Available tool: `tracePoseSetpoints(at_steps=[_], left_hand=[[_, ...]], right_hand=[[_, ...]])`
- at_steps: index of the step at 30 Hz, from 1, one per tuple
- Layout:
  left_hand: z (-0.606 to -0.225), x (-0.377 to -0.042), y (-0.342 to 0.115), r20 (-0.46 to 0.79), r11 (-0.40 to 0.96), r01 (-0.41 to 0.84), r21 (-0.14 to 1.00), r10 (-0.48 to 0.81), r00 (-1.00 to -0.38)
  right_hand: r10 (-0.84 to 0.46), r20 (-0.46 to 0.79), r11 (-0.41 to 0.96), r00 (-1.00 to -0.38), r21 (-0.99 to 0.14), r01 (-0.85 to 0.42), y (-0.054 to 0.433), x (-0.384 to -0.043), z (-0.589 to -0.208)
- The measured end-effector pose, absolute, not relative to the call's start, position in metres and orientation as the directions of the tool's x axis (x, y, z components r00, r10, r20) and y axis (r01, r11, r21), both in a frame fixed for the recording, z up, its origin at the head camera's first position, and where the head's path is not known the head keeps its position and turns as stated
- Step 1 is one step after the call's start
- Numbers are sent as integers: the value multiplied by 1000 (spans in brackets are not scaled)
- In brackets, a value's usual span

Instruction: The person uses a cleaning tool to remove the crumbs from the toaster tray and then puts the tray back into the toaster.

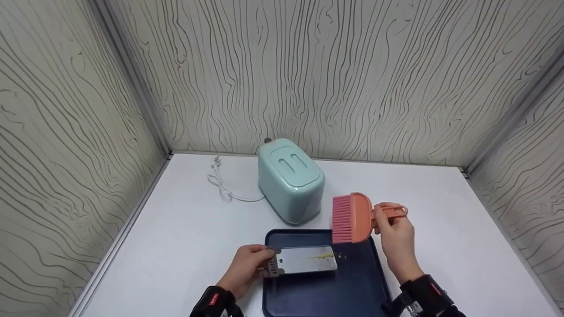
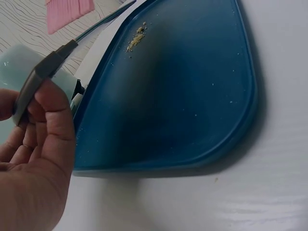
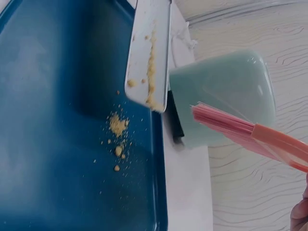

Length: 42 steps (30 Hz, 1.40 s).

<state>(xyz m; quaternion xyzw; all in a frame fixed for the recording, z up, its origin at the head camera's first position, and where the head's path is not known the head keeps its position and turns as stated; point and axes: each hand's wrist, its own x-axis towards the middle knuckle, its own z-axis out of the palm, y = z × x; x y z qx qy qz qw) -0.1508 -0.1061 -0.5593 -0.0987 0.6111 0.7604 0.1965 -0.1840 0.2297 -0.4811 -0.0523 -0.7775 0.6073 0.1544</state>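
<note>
My left hand (image 1: 246,267) pinches the slotted grey end of a toaster crumb tray (image 1: 304,262), thumb on top. The crumb tray is over the dark blue tray (image 1: 321,297), and a streak of yellow crumbs (image 3: 151,72) runs along it to its far end. Below that end, a small heap of crumbs (image 3: 118,126) lies on the blue tray. My right hand (image 1: 397,237) grips the handle of an orange hand brush (image 1: 362,218) with pink bristles. In the right wrist view the bristles (image 3: 224,122) are raised, apart from the crumb tray.
A mint-green toaster (image 1: 293,180) stands just behind the blue tray. Its white cord (image 1: 240,198) lies to its left on the white table (image 1: 185,229). Wood-grain patterned panels (image 1: 308,79) enclose the back and sides.
</note>
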Motion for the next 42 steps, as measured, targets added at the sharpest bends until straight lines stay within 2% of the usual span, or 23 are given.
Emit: tracePoseSetpoints(at_steps=[21,29,36,42], left_hand=[[-554,-150,-96,-417,-140,-437,889,150,-896],[-551,-150,-96,-428,-158,-453,877,169,-888],[-552,-151,-95,-429,-156,-455,877,173,-887],[-553,-151,-94,-431,-157,-458,875,178,-885]], right_hand=[[63,137,-3,-989,-990,-138,169,-173,-468],[-19,115,-20,-993,-993,-115,152,-168,-473],[-15,104,30,-994,-994,-105,144,-166,-480],[-62,70,57,-996,-996,-74,144,-165,-488]])
